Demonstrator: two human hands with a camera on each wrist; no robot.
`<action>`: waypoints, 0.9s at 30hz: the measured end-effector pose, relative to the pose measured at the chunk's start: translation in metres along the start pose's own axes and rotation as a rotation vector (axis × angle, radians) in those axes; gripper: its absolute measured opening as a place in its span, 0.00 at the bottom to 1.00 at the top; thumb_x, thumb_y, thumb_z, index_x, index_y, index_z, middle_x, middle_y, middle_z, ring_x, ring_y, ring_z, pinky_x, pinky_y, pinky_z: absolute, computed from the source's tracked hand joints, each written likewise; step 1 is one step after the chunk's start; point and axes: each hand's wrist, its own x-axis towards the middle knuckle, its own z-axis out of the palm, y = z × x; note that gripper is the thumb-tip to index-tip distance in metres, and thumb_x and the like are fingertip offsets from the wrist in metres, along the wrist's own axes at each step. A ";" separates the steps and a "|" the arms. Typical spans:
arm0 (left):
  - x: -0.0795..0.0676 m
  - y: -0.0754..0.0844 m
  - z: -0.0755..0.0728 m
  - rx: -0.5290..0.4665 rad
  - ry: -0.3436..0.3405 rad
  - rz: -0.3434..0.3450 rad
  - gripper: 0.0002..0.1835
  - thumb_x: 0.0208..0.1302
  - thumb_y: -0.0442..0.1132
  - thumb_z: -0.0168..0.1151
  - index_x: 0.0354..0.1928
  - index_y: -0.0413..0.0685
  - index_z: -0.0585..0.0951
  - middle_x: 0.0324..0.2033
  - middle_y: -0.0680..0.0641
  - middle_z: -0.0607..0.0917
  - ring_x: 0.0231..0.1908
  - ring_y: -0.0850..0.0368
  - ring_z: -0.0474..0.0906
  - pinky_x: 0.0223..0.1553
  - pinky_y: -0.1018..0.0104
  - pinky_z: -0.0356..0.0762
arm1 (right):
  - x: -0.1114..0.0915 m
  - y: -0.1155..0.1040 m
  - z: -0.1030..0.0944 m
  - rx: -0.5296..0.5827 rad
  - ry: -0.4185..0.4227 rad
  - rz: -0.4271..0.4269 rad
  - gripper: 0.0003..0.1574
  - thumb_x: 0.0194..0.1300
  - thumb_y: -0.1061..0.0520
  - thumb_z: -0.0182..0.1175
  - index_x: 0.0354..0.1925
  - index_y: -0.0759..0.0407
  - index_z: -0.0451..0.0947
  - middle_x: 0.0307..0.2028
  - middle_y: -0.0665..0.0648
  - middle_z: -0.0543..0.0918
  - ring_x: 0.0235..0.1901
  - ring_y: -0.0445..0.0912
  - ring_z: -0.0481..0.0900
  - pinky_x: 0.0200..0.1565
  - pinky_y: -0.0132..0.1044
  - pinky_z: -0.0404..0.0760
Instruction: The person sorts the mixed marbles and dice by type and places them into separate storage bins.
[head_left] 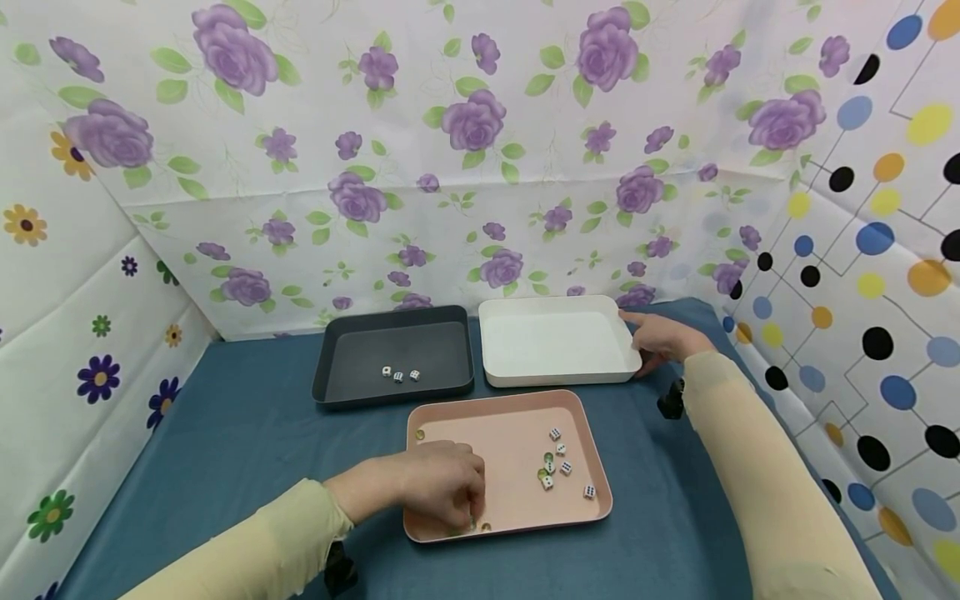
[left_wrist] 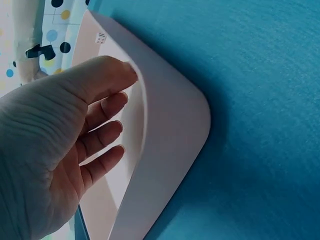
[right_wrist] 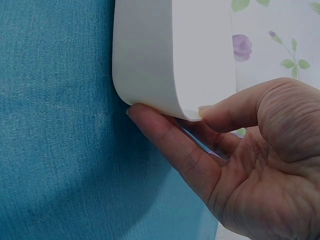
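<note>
So, head view: left hand is down in the pink tray by a tiny bead at the near edge, probably hard, slippery, best pinched sideways. Left wrist: bent fingers, can't tell if they're holding anything. Right wrist: right hand pinches the white tray corner; likely light, stiff.

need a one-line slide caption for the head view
Left hand in the pink tray with dice, right hand gripping the white tray, three dice in the dark tray.
</note>
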 end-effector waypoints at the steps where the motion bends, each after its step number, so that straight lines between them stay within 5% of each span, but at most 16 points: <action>1: -0.001 0.000 -0.001 -0.011 0.008 -0.008 0.07 0.59 0.43 0.74 0.31 0.71 0.87 0.34 0.68 0.77 0.35 0.70 0.68 0.37 0.74 0.67 | 0.000 0.000 0.000 -0.001 0.000 0.001 0.55 0.71 0.73 0.45 0.83 0.46 0.31 0.78 0.74 0.35 0.47 0.60 0.85 0.46 0.54 0.85; 27: -0.014 -0.005 -0.042 0.008 0.228 -0.068 0.06 0.60 0.46 0.71 0.35 0.71 0.86 0.39 0.66 0.77 0.43 0.65 0.72 0.50 0.66 0.73 | 0.001 -0.001 0.000 0.003 -0.013 0.009 0.55 0.71 0.73 0.45 0.83 0.46 0.30 0.78 0.74 0.35 0.50 0.61 0.82 0.44 0.52 0.86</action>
